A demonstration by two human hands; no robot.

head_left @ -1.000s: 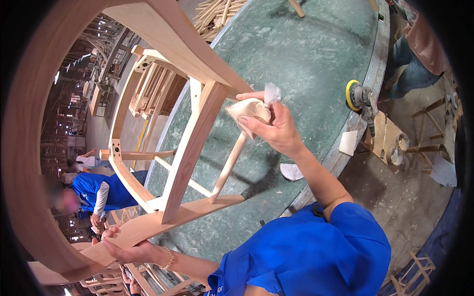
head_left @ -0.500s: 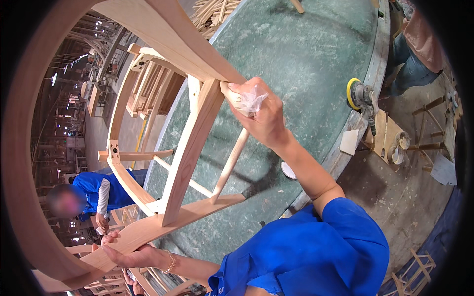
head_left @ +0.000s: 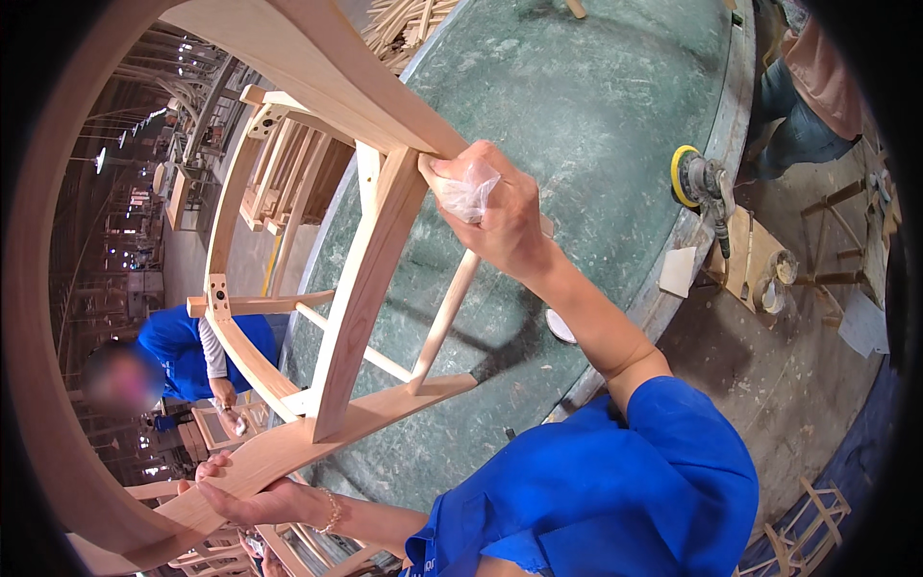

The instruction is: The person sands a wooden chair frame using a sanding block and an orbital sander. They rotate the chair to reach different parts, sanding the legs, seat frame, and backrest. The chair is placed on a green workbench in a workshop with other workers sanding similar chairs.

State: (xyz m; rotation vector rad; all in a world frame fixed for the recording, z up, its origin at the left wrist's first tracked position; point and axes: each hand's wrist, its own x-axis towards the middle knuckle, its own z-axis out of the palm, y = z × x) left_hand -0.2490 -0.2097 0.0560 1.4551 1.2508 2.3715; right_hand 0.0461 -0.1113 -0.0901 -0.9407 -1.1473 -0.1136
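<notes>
A pale wooden chair frame (head_left: 370,298) leans across the left half of the view, with curved arms, a straight rail and thin round rungs, partly over the green tabletop. Its leg end rests by the table's near side. My left hand (head_left: 250,495) is closed round a lower wooden member, thumb and fingers on either side of it. A crumpled piece of clear plastic film (head_left: 471,192) is bunched in my right hand (head_left: 505,216), whose closed fingers press at the joint where the rail meets the broad curved piece. The undersides of both hands are hidden.
The green tabletop (head_left: 577,125) has a pale worn border. On its right edge sits a sander with a yellow pad (head_left: 685,176), near a pale block (head_left: 678,271). A co-worker in blue (head_left: 183,351) stands at left; another person (head_left: 817,87) is at upper right. Wooden slats (head_left: 409,29) lie beyond.
My right hand has shifted slightly left and up with the plastic film, along the joint. My left hand keeps its hold. The co-worker at left has moved an arm downward.
</notes>
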